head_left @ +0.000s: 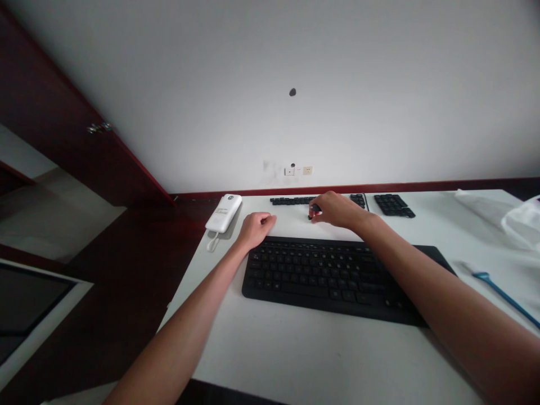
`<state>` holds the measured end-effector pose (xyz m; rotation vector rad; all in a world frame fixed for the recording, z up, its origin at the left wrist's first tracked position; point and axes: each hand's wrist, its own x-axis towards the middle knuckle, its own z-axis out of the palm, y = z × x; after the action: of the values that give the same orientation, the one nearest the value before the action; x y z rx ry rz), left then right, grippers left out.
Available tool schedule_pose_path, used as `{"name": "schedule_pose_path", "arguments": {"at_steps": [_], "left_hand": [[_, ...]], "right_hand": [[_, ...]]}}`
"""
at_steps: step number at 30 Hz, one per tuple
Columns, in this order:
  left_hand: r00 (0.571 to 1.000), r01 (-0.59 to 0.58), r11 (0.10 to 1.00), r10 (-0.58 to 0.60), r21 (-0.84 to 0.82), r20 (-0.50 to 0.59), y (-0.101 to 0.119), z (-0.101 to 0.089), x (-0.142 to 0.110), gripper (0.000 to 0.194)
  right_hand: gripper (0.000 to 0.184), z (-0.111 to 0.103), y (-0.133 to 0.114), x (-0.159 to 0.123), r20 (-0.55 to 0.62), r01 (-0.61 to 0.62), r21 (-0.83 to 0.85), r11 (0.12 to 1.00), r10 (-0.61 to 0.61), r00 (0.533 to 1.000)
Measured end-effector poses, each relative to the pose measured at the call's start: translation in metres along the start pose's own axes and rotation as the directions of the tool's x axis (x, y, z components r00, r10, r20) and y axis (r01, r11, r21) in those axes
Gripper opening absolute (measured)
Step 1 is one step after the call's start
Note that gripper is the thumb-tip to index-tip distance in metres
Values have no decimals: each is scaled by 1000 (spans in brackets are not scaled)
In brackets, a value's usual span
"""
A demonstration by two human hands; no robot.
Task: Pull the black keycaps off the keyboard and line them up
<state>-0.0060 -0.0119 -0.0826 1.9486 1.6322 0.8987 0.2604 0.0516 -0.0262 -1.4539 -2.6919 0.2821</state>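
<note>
A black keyboard [337, 275] lies on the white table [295, 349] in front of me. Beyond it, loose black keycaps [291, 201] lie in rows near the wall. My right hand [337, 210] reaches over the keyboard to those rows, its fingers pinched on a small red and black tool [313, 212]. My left hand [255, 228] rests on the table just past the keyboard's far left corner, curled into a loose fist with nothing visible in it.
A white power bank [223, 214] with a short cable lies at the table's far left. A separate block of black keycaps [394, 205] sits at the far right. A blue-tipped tool [502, 292] and white plastic bag [523, 222] lie at the right edge.
</note>
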Motion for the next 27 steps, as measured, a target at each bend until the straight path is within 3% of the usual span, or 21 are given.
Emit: {"name": "schedule_pose_path", "arguments": {"at_steps": [7, 17, 23, 27], "left_hand": [[1000, 14, 1000, -14, 2, 2, 2, -2, -1, 45], [1000, 3, 1000, -3, -11, 2, 1, 0, 0, 47], [1000, 13, 1000, -12, -9, 3, 1, -1, 0, 49], [1000, 2, 1000, -2, -21, 1, 0, -1, 0, 48]], "right_hand": [[29, -2, 17, 0, -144, -139, -85, 987, 126, 982], [26, 8, 20, 5, -85, -88, -39, 995, 84, 993], [28, -2, 16, 2, 13, -26, -148, 989, 28, 1000], [23, -11, 9, -4, -5, -82, -125, 989, 82, 997]]}}
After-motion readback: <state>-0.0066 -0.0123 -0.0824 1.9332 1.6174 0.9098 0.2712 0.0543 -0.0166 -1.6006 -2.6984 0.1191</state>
